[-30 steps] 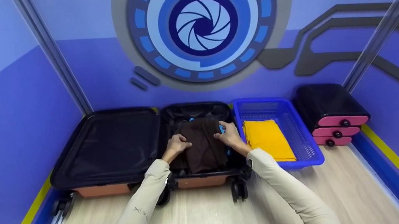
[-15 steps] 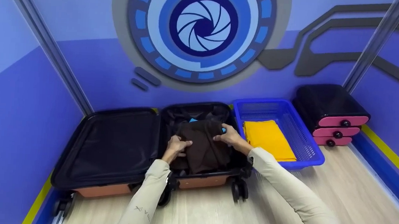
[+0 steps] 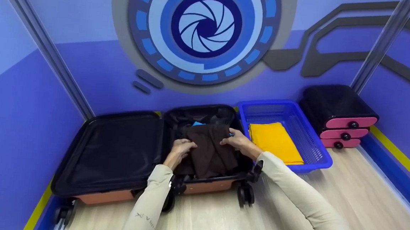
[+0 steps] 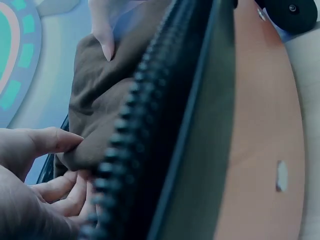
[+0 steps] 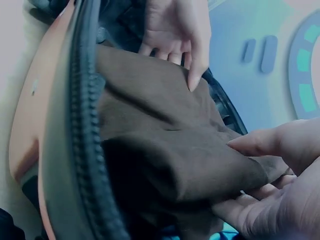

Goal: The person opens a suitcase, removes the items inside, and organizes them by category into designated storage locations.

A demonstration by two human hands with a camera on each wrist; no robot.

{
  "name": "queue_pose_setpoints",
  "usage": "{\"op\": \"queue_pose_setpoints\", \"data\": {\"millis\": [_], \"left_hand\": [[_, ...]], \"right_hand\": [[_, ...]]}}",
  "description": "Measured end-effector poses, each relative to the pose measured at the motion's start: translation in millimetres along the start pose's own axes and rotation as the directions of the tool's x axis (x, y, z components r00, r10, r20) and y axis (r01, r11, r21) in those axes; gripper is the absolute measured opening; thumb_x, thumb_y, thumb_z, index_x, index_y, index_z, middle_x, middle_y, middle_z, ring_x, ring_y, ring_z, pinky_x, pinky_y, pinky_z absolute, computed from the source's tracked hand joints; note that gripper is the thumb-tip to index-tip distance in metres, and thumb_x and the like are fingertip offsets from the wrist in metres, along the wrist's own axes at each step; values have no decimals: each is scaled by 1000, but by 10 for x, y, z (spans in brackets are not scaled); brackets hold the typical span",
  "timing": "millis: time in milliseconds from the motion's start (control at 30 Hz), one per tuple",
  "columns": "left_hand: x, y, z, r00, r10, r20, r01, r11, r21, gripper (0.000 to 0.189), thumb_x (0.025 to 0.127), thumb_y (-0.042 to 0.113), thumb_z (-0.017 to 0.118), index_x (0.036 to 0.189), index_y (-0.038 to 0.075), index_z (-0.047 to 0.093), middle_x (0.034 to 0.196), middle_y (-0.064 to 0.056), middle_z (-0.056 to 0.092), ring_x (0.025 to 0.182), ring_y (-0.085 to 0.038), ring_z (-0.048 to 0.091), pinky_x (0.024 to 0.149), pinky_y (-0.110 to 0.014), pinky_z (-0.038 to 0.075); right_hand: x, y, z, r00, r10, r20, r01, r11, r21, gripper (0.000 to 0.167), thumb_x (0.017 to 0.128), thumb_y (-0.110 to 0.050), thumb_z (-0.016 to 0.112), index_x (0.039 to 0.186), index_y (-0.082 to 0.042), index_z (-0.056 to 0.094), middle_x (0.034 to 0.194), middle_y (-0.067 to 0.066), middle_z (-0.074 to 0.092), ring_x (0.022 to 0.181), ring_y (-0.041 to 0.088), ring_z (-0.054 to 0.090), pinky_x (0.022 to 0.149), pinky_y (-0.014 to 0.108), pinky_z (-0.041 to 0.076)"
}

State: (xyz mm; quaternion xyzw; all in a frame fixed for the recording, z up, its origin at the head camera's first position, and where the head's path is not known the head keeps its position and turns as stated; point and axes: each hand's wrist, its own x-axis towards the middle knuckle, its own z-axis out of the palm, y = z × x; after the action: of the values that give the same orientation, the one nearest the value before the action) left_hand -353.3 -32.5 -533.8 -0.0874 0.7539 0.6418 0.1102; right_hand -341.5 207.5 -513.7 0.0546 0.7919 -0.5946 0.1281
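Left hand (image 3: 180, 150) pinches left edge of folded brown cloth (image 3: 209, 152), thumb on top, fingertips partly hidden beneath. Right hand (image 3: 238, 142) pinches opposite edge, likewise. Cloth within right half of open suitcase (image 3: 204, 188); garment type unclear. Blue item (image 3: 198, 124) behind, mostly covered. Zipper (image 4: 131, 107), blurred, cuts off cloth in left wrist view.

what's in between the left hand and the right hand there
The brown cloth lies between them: the left hand pinches one edge, the right hand another. The head view shows it best; both wrist views agree.
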Motion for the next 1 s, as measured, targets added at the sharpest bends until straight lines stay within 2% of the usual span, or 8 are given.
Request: {"op": "queue_pose_setpoints", "data": {"millis": [133, 200, 300, 367, 500, 667, 867, 1000], "left_hand": [[-24, -30, 18, 986, 131, -99, -115, 982, 152, 8, 73, 7, 77, 77, 8, 70, 80, -2, 63, 80, -20, 58, 78, -29, 49], [-49, -44, 26, 973, 189, -133, -152, 956, 249, 15, 71, 12, 78, 85, 7, 74, 107, -11, 67, 106, -31, 59, 97, -40, 46], [-70, -72, 24, 956, 256, -143, -197, 923, 329, 25, 70, 16, 79, 93, 8, 76, 139, -22, 51, 131, -45, 46, 111, -63, 32], [-76, -77, 5, 943, 305, -130, -247, 908, 340, 27, 70, 16, 80, 95, 6, 75, 139, -25, 51, 133, -45, 43, 111, -64, 31], [-82, -69, -45, 947, 313, -73, -293, 933, 209, 25, 73, 11, 81, 95, 2, 73, 109, -16, 69, 110, -30, 59, 98, -39, 47], [-91, -10, -73, 981, 196, 8, -196, 981, -8, 25, 83, 14, 80, 105, 8, 71, 98, -1, 63, 88, -16, 58, 69, -30, 51], [-115, 100, -42, 985, 170, 24, -165, 975, -151, 26, 88, 17, 77, 110, 10, 67, 103, -4, 61, 89, -17, 60, 69, -33, 55], [-133, 187, -5, 983, 182, 33, -170, 961, -216, 27, 90, 20, 77, 113, 10, 67, 106, -4, 63, 86, -16, 63, 68, -32, 55]], "right_hand": [[4, 13, -28, 994, -104, -16, 103, 993, -54, 56, 87, -4, 76, 141, 0, 61, 119, 15, 73, 79, 13, 58, 71, 24, 49], [10, 24, -29, 990, -142, -13, 141, 987, -71, 48, 88, -3, 76, 134, 2, 66, 119, 18, 74, 79, 12, 61, 72, 23, 51], [6, 43, -37, 984, -176, 14, 177, 980, -93, 44, 89, -3, 77, 131, 3, 67, 122, 21, 73, 81, 12, 65, 73, 22, 53], [4, 54, -49, 981, -192, 30, 195, 976, -100, 44, 89, -4, 77, 132, 3, 67, 122, 21, 73, 82, 11, 65, 74, 22, 53], [11, 71, -84, 983, -181, 36, 183, 979, -84, 48, 91, -7, 77, 136, -1, 65, 117, 17, 73, 79, 12, 62, 71, 23, 52], [23, 48, -91, 996, -87, 8, 87, 996, 15, 61, 93, -16, 77, 149, -5, 55, 113, 13, 72, 76, 15, 65, 63, 27, 55], [40, -13, -56, 1000, 5, 24, -11, 972, 233, 69, 100, -17, 69, 160, -5, 37, 145, 19, 59, 106, 21, 66, 90, 32, 56], [11, -94, -96, 1000, 30, -4, -27, 949, 315, 67, 104, -19, 64, 163, -9, 34, 153, 18, 53, 109, 20, 64, 95, 31, 52]]}}
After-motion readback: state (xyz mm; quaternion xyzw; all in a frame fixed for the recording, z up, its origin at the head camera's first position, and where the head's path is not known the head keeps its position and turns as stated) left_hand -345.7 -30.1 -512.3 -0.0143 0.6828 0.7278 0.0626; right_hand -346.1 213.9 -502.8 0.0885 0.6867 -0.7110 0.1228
